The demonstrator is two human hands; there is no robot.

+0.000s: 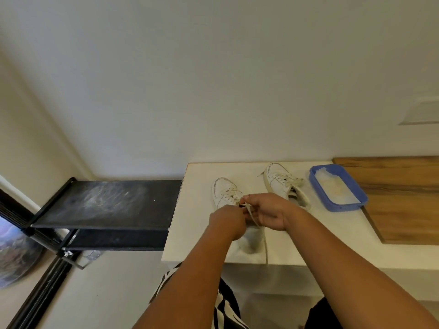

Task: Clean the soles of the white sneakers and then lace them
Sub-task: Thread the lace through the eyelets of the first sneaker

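Note:
Two white sneakers stand on a white counter (pixel 308 236). The nearer sneaker (pixel 222 189) points away from me, its rear half hidden behind my hands. My left hand (pixel 226 220) has its fingers curled at the shoe's top eyelets, gripping the lace there. My right hand (pixel 266 211) pinches the white lace (pixel 252 216), whose loose end (pixel 266 245) trails down toward the counter's front edge. The second sneaker (pixel 281 182) sits farther right, laced, with loose lace ends beside it.
A blue plastic tray (pixel 357 199) with a white cloth in it stands right of the second sneaker. A wooden board (pixel 403 200) covers the counter's right part. A black metal shelf rack (pixel 104 205) stands left of the counter, against the wall.

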